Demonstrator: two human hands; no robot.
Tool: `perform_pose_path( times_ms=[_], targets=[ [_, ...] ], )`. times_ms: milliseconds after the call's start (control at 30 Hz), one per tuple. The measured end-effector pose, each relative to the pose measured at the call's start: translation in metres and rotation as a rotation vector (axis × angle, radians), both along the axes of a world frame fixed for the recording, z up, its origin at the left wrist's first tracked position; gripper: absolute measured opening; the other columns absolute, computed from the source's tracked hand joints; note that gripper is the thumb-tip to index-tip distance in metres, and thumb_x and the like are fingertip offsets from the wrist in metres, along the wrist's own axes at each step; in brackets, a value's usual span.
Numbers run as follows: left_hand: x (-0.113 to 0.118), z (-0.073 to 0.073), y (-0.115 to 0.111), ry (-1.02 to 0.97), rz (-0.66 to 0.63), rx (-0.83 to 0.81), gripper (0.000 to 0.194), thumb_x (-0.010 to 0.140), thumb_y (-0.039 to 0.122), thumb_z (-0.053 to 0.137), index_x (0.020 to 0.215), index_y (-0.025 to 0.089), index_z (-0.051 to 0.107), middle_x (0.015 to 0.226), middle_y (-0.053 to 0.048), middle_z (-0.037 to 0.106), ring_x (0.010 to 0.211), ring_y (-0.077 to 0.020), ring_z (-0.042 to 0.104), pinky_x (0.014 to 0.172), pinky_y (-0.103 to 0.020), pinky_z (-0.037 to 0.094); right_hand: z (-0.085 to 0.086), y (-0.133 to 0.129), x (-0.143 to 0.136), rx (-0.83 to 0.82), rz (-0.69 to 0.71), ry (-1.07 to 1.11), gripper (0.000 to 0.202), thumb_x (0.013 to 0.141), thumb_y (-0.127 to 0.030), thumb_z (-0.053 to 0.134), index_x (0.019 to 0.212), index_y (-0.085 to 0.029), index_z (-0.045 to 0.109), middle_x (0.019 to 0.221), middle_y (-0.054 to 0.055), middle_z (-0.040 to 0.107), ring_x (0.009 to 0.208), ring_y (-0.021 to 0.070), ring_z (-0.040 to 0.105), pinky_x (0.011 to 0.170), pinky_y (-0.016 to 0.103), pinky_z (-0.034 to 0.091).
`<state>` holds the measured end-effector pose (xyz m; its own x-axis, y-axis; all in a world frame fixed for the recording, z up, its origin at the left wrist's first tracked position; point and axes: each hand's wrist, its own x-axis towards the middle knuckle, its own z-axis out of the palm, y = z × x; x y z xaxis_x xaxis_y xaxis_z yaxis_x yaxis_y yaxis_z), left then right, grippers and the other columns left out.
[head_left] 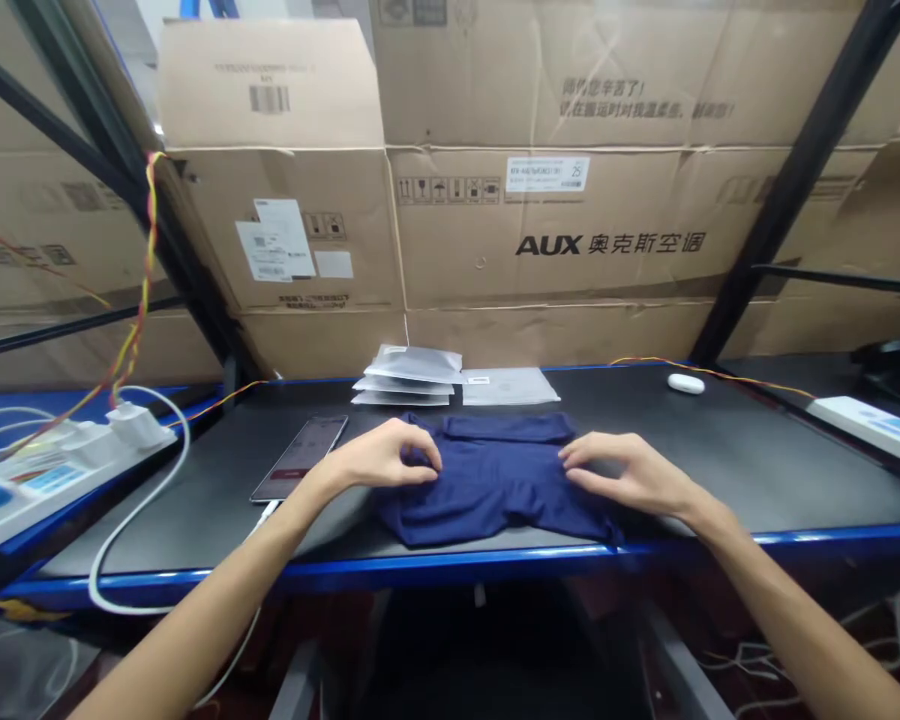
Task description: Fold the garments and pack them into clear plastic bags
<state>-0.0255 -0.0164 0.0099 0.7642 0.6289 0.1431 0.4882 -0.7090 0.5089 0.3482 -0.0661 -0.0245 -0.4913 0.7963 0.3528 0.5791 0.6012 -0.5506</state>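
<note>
Navy crumpled soft fabric (495,485), bare hands (401,455) at sides

Black object (894,365) at right, cut off by the edge, unidentifiable.

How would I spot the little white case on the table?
On the black tabletop, look right of the navy cloth, near the back edge. The small white case is short and rounded, unlike the long, boxy white strip farther right.
</note>
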Motion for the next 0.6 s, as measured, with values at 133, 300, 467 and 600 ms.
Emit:
perform_pose_path(
  times_ms=[133,300,467,600],
  targets=[
    [-0.021,0.005,-0.019,0.044,-0.029,-0.222,0.029,0.073,0.037,0.080,0.101,0.029,0.078,0.130,-0.004,0.065,0.120,-0.0250,0.060,0.105,-0.034,0.043,-0.008,-0.026,0.015,-0.169,0.019,-0.063,0.032,0.079,-0.047,0.073,0.106,-0.030,0.075,0.130,0.007,0.066,0.125,0.0315,0.057,0.110,0.048,0.042],
    [-0.035,0.002,-0.031,0.114,-0.007,-0.281,0.041,0.067,0.038,0.084,0.108,0.037,0.075,0.150,0.001,0.048,0.137,-0.0277,0.046,0.115,-0.037,0.033,-0.013,-0.036,0.024,-0.257,0.021,-0.159,0.044,0.074,-0.047,0.078,0.116,-0.037,0.072,0.147,0.004,0.051,0.142,0.0355,0.035,0.119,0.058,0.024],
    [-0.033,-0.001,-0.029,-0.009,0.036,-0.231,0.017,0.080,0.038,0.073,0.090,0.025,0.078,0.121,-0.005,0.069,0.113,-0.0238,0.063,0.102,-0.034,0.044,-0.008,-0.032,0.021,-0.203,0.019,-0.061,0.023,0.086,-0.043,0.065,0.099,-0.031,0.078,0.129,0.004,0.067,0.131,0.0310,0.053,0.114,0.051,0.036],
    [-0.031,-0.001,-0.025,-0.128,0.237,-0.202,0.026,0.085,0.044,0.064,0.091,0.020,0.073,0.092,-0.003,0.073,0.089,-0.0208,0.066,0.086,-0.031,0.049,0.003,-0.019,0.019,-0.146,-0.175,0.061,0.029,0.089,-0.048,0.060,0.096,-0.025,0.077,0.098,0.004,0.077,0.096,0.0276,0.070,0.090,0.039,0.053]
  ],
)
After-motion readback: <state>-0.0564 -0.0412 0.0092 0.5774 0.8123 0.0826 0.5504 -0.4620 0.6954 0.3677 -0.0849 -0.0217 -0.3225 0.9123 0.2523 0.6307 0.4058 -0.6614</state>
